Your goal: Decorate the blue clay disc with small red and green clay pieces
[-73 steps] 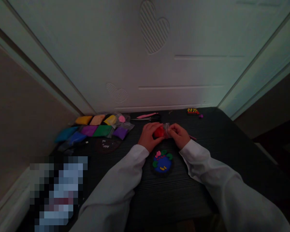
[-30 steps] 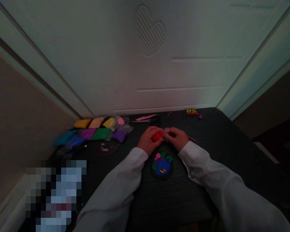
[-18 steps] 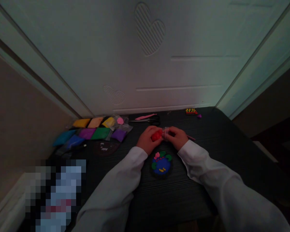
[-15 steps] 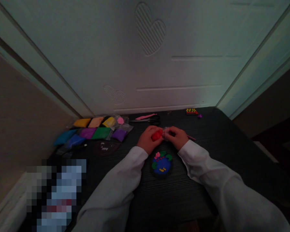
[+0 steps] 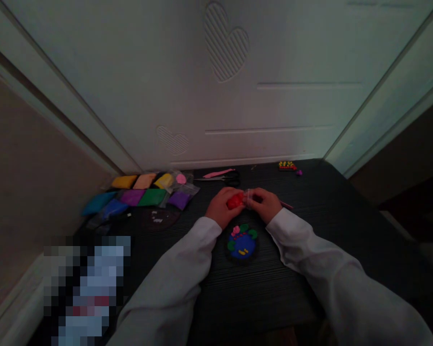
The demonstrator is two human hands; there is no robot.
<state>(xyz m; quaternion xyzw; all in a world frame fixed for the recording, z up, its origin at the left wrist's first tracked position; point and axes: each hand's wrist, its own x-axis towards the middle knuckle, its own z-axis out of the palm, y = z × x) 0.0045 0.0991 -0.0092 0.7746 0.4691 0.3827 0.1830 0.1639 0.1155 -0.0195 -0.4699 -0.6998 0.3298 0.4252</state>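
Observation:
A clear plastic bag of red clay [image 5: 235, 201] is held between my two hands over the dark table. My left hand [image 5: 219, 207] is closed around its filled left part. My right hand [image 5: 266, 204] pinches the clear upper end of the bag, fingers pressed together. Just in front of them on the table lies a round clay piece [image 5: 242, 245], blue in the middle with a dark rim, green leaf shapes, a pink flower and small yellow and red bits. A thin pinkish stick [image 5: 286, 204] pokes out beyond my right hand.
Several bags of coloured clay [image 5: 153, 197] lie at the left back. Scissors [image 5: 218, 179] and a pink strip [image 5: 219, 173] rest by the white door [image 5: 292, 110]. A small red and yellow clay piece [image 5: 286, 166] and a purple bit [image 5: 299, 172] sit at the right back.
Both hands stay on the bag of red clay in nearly the same pose. The whole view has shifted very slightly; nothing on the table has plainly moved.

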